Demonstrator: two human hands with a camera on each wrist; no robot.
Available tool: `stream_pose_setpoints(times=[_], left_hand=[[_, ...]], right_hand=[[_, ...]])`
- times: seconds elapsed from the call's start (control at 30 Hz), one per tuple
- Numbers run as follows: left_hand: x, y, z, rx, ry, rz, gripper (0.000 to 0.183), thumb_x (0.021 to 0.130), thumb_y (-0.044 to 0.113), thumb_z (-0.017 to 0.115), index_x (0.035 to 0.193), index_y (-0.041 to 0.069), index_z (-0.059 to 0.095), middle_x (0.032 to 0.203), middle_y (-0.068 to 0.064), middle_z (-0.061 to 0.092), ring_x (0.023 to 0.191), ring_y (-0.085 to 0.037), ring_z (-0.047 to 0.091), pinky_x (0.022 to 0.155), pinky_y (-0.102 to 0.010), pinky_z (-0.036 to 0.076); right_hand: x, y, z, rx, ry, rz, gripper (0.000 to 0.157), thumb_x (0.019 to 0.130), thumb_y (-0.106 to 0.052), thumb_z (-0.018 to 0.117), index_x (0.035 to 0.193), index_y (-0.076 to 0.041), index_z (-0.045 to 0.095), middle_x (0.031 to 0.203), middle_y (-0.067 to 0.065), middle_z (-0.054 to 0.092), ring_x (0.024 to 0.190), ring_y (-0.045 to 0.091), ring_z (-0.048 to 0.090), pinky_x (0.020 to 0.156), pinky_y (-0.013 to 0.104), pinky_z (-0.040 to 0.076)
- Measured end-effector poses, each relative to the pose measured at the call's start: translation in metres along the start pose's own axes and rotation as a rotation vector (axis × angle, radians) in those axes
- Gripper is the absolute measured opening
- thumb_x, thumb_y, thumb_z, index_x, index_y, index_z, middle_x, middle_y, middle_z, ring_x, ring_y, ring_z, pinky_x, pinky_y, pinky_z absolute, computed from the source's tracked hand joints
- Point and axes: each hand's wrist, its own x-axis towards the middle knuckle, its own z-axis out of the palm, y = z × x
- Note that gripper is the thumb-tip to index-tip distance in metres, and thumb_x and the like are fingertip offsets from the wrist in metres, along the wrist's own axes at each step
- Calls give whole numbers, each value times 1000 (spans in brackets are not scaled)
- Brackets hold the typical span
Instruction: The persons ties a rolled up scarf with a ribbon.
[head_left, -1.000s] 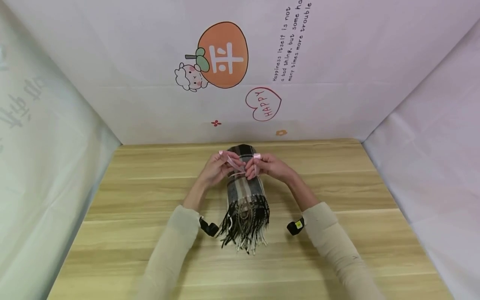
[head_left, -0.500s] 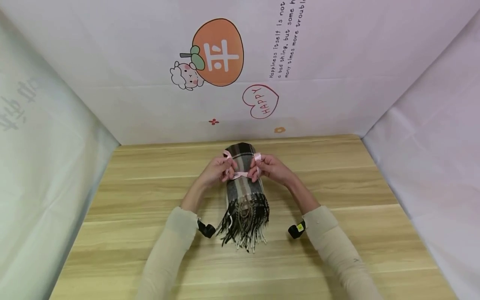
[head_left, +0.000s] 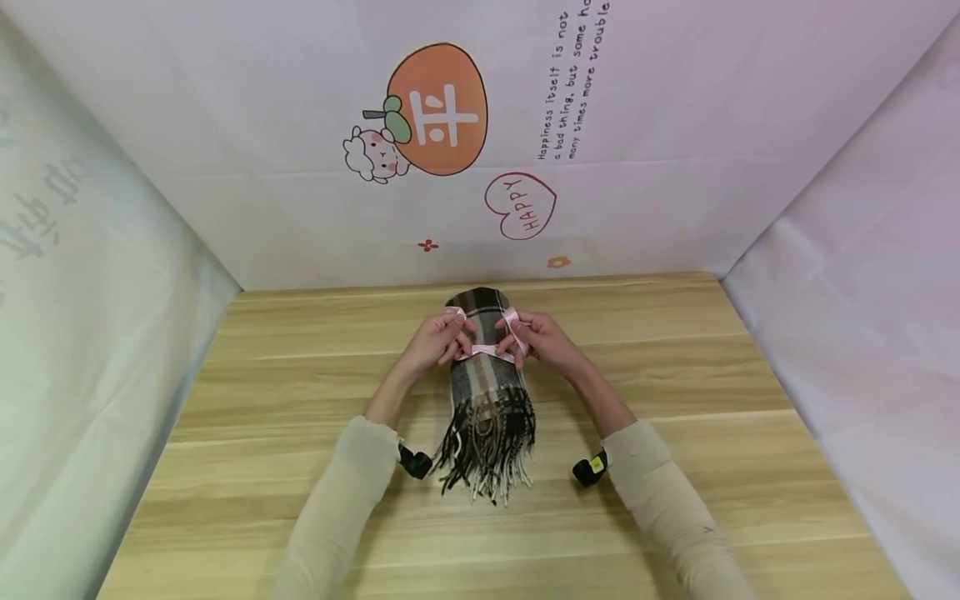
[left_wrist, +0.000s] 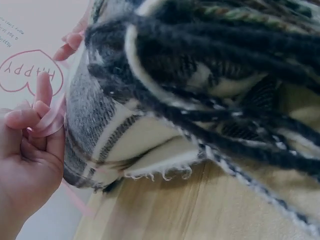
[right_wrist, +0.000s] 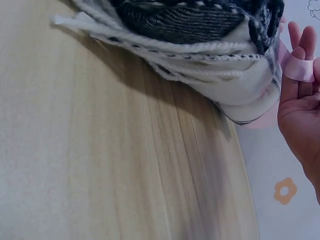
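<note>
While rolled plaid scarf (head_left: 487, 379) is lying on wooden table (head_left: 225, 467), long axis running front to back, left hand (head_left: 435, 340) and right hand (head_left: 546, 340) are flanking it evenly, both pinching crosswise pink ribbon (head_left: 486, 350).

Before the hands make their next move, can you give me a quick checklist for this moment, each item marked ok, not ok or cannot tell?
1. Ribbon lies across the top of the plaid roll: ok.
2. Left hand has a length of ribbon: ok, held in its fingers.
3. Right hand has a length of ribbon: ok, held in its fingers.
4. Fringe clear of the ribbon band: ok, it hangs at the roll's end nearer the person.
5. Ribbon knotted firmly at the middle: cannot tell, the crossing is too small to read.
6. Finished bow on top: not ok, none is there.
</note>
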Motion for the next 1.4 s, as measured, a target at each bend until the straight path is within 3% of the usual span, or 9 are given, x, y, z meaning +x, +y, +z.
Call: stream_pose_setpoints(times=[0.23, 0.47, 0.67, 0.87, 1.07, 1.23, 1.4], left_hand=[[1, 3, 4, 11, 38, -30, 37, 109, 22, 39, 118, -11, 51, 67, 1, 71, 31, -7, 35, 43, -22, 41], [3, 6, 6, 104, 89, -3, 35, 106, 22, 50, 109, -10, 64, 78, -8, 72, 34, -7, 37, 43, -21, 43], [2, 10, 10, 112, 109, 12, 26, 104, 19, 54, 110, -5, 61, 79, -4, 74, 35, -7, 40, 42, -23, 42], [2, 11, 13, 118, 126, 25, 20, 103, 15, 56, 105, -3, 62, 76, 2, 73, 34, -6, 39, 39, -23, 40], [2, 11, 16, 139, 124, 26, 19, 101, 13, 58, 104, -5, 64, 79, -7, 75, 35, -6, 40, 38, -23, 38], [2, 12, 17, 179, 108, 58, 19, 102, 13, 58, 101, -4, 67, 76, -3, 73, 35, -7, 40, 36, -23, 36], [2, 13, 17, 219, 107, 60, 20, 102, 14, 58, 99, -2, 69, 74, 3, 71, 36, -7, 41, 36, -23, 36]], right_hand=[[4, 6, 3, 35, 35, -22, 47, 109, -22, 39, 139, 14, 39, 83, 0, 77, 47, 10, 59, 49, 25, 51], [9, 5, 8, 11, 151, -79, 45, 107, -19, 44, 130, 20, 47, 91, -4, 77, 54, 9, 65, 44, 25, 42], [12, 6, 12, 39, 222, -128, 39, 105, -10, 48, 123, 25, 49, 94, -6, 77, 55, 6, 65, 42, 22, 34], [14, 6, 18, 7, 273, -157, 29, 104, -9, 52, 112, 18, 53, 87, -3, 77, 48, 9, 61, 40, 21, 35], [12, 4, 22, 11, 304, -165, 21, 102, -8, 54, 111, 11, 54, 85, -2, 77, 47, 9, 60, 41, 20, 34], [12, 5, 23, 7, 297, -163, 8, 99, -4, 58, 99, 1, 64, 80, -5, 76, 49, 8, 60, 42, 25, 29], [11, 4, 23, 11, 274, -139, 8, 99, -6, 59, 97, -5, 66, 79, -4, 75, 46, 7, 57, 41, 24, 31]])
